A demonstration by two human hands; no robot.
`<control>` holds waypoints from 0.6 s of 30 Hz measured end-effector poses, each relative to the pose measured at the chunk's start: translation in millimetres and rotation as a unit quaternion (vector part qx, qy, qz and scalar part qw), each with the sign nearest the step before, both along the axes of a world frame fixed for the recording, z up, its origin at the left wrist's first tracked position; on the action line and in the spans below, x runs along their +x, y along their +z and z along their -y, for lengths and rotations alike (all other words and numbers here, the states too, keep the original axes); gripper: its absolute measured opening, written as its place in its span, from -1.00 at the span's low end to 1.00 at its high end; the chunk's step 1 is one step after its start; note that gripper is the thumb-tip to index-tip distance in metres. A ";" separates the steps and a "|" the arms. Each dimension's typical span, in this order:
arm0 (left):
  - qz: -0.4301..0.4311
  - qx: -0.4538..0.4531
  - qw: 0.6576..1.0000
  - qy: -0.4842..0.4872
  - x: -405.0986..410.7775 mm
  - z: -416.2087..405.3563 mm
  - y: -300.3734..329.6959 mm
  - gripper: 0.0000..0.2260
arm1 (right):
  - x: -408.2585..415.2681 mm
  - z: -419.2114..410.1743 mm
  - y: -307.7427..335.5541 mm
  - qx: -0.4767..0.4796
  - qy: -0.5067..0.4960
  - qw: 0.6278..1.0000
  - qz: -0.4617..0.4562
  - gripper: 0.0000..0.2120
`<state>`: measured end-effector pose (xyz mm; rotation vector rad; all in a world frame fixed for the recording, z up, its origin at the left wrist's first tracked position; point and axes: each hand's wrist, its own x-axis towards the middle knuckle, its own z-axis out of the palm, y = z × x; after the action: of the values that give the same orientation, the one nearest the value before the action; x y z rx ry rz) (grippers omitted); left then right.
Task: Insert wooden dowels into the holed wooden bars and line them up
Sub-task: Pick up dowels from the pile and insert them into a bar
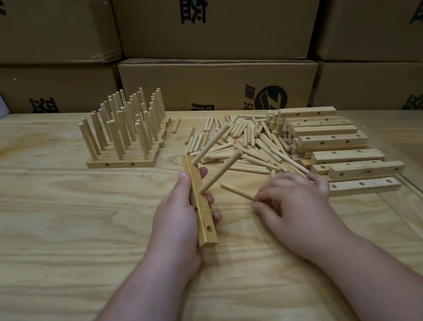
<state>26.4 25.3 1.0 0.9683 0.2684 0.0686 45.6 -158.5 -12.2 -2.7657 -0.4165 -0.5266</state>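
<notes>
Left hand (178, 219) clamped around a holed wooden bar (201, 202) bearing two dowels. Right hand (292, 200) pinching a loose dowel (236, 190) on the desk (52, 237) — beyond it the dowel pile (242, 139), spare bars (339, 153), finished rows (125, 134) farther left.

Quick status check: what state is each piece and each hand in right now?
Held bar: gripped upright, two dowels inserted.
Left hand: grips the bar.
Right hand: pinching a loose dowel on the table.
Finished bars: lined up, dowels upright.
Dowel pile: loose.
Empty bars: stacked, unfilled.
</notes>
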 end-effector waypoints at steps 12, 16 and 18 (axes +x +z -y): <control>0.002 -0.006 1.000 0.000 1.2 -1.5 -1.9 -0.61 | 1.7 0.2 -3.1 0.008 -0.022 0.999 -0.035 -0.83; 0.003 -0.010 1.000 0.002 2.4 -1.4 -1.4 -0.61 | 2.1 0.3 -2.4 0.036 -0.033 0.999 -0.024 -0.88; 0.003 -0.010 1.000 0.001 2.6 -1.8 -1.7 -0.61 | 2.4 1.6 -1.3 0.050 -0.038 0.998 -0.007 -0.90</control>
<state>28.9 27.2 -0.7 0.9485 0.2652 0.0708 48.1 -160.1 -13.4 -2.6966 -0.2750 -0.5295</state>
